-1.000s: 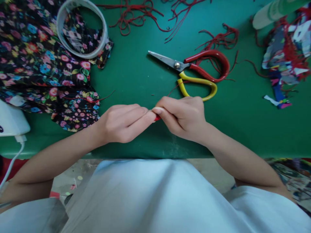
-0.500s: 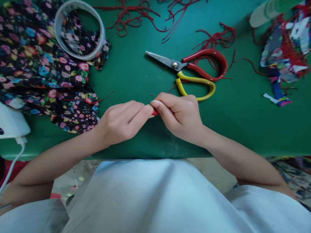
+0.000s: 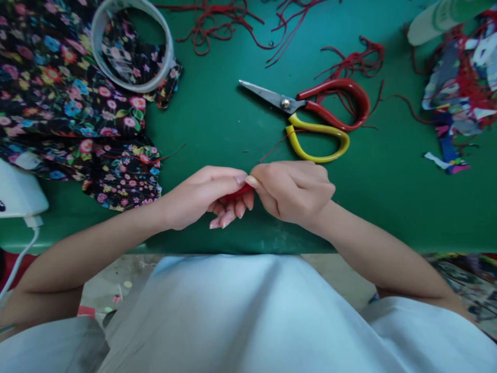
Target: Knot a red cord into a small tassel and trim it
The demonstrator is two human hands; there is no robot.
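Near the table's front edge, my left hand (image 3: 207,199) holds a small red piece (image 3: 238,193) between thumb and fingers, its other fingertips curled beneath. My right hand (image 3: 293,191) meets it at the fingertips, pinched at the right end of the red piece. The piece is mostly covered by my fingers. A thin red thread (image 3: 274,147) runs up from my right hand towards the scissors (image 3: 285,103). These lie just beyond that hand, blades pointing left, with one red and one yellow handle.
Floral dark fabric (image 3: 70,103) with a tape roll (image 3: 171,57) covers the left. Red cords (image 3: 217,23) lie at the back. A bottle (image 3: 430,26) and fabric scraps (image 3: 454,98) are right. A white device (image 3: 21,191) with a cable sits left.
My left hand has turned, so its lower fingertips and more of the red piece show. My right hand has rolled over and shifted slightly right and down. The whole view has shifted a little.
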